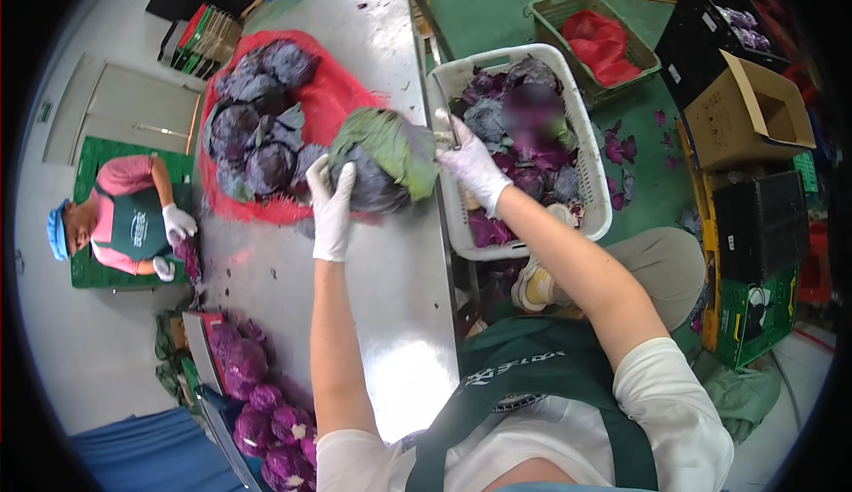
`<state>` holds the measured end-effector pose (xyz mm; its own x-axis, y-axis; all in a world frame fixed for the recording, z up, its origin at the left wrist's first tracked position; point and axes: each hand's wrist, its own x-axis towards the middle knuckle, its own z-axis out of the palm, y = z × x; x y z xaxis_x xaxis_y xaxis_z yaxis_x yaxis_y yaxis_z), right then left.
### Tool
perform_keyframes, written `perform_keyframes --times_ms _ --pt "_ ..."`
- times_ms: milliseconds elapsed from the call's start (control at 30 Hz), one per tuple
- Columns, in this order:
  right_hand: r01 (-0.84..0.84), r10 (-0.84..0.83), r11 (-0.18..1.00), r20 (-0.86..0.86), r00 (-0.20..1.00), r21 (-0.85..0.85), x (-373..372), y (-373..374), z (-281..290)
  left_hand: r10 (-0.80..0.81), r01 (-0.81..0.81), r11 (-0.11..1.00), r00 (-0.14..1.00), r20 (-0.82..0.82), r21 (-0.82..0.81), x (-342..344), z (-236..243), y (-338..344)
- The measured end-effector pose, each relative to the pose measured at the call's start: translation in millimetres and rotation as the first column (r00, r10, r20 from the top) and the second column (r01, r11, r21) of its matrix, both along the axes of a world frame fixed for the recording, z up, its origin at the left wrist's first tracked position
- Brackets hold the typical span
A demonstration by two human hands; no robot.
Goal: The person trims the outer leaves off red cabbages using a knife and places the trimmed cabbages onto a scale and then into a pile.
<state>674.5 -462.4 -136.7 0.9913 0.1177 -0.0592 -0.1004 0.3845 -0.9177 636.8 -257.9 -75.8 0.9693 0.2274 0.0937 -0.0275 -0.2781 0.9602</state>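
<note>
My white-gloved left hand (333, 204) grips the left side of a red cabbage (368, 181) with a large green outer leaf, holding it at the steel table's right edge. At the cabbage's right side is my gloved right hand (475, 168), closed round a knife (447, 106) whose thin blade points away from me. Directly beyond the table edge, a white basket (599, 173) holds loose purple leaves and cabbage pieces; one patch in it is blurred. Several untrimmed red cabbages (266, 164) lie on a red mesh bag (342, 75) left of my hands.
Across the steel table (390, 314), a co-worker (133, 217) handles purple leaves. Peeled red cabbages (257, 430) are heaped at the near left. On the right stand a green crate (612, 88) with red netting, a cardboard box (745, 115) and black crates (759, 226). Leaves litter the floor.
</note>
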Motion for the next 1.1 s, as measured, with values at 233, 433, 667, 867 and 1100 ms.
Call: perform_keyframes --times_ms 233,433,667,867,1100 --pt "-0.281 0.290 0.950 0.047 0.956 -0.140 20 -17 -16 0.007 -0.058 0.973 0.975 0.224 0.221 -25 -14 -23" --pt "0.203 -0.001 0.803 0.339 0.941 -0.561 -40 -28 6 -0.048 0.043 0.996 0.996 0.074 0.075 -43 6 -33" --pt "0.058 0.102 0.728 0.192 0.976 -0.683 -77 -3 37 0.070 -0.131 0.767 0.990 0.121 0.628 -72 3 -11" --pt "-0.010 0.048 0.636 0.026 0.999 -0.772 -13 1 27 0.206 -0.295 0.650 0.956 0.211 0.700 -66 -4 -15" --pt "0.026 -0.274 0.627 -0.189 0.943 -0.779 67 -38 -49 0.172 -0.295 0.580 0.955 0.240 0.759 -73 -21 10"
